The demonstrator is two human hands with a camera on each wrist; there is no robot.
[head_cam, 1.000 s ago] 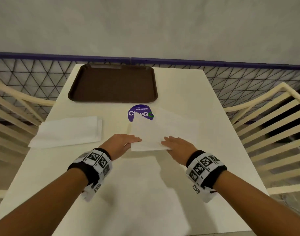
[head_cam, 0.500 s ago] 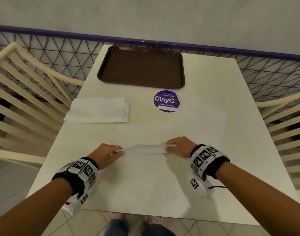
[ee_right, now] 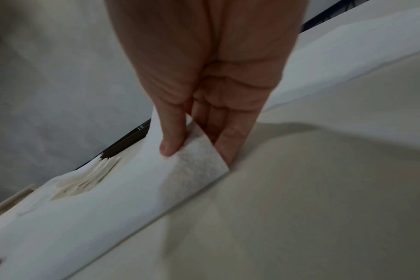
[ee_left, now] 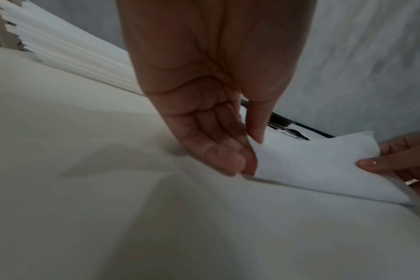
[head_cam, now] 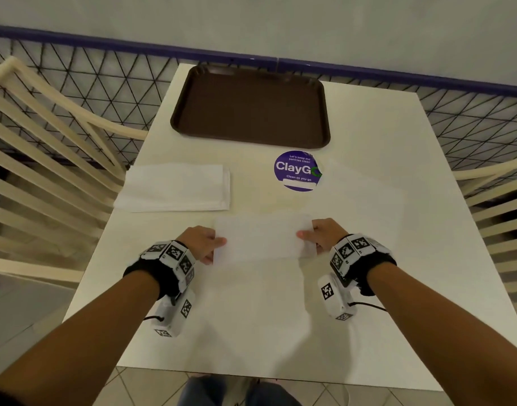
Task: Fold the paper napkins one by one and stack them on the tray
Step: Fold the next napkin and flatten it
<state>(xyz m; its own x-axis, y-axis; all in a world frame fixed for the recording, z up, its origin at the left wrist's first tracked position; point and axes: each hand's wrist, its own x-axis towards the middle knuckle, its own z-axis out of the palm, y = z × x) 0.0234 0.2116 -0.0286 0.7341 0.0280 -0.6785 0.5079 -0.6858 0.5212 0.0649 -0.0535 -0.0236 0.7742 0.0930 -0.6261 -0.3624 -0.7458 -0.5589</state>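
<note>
A white paper napkin hangs as a flat strip just above the white table, held between both hands. My left hand pinches its left end with thumb over fingers. My right hand pinches the right end. The same napkin fills both wrist views. A stack of white napkins lies at the left of the table. The brown tray sits at the far edge with nothing on it.
A round purple ClayGo sticker is on the table below the tray. Another flat white sheet lies at the right. Cream slatted chairs stand on both sides. A wire mesh fence runs behind the table.
The napkin went from lying flat by the sticker to a thin raised strip pulled toward me, and now shows a broader face between my hands. The head view has shifted.
</note>
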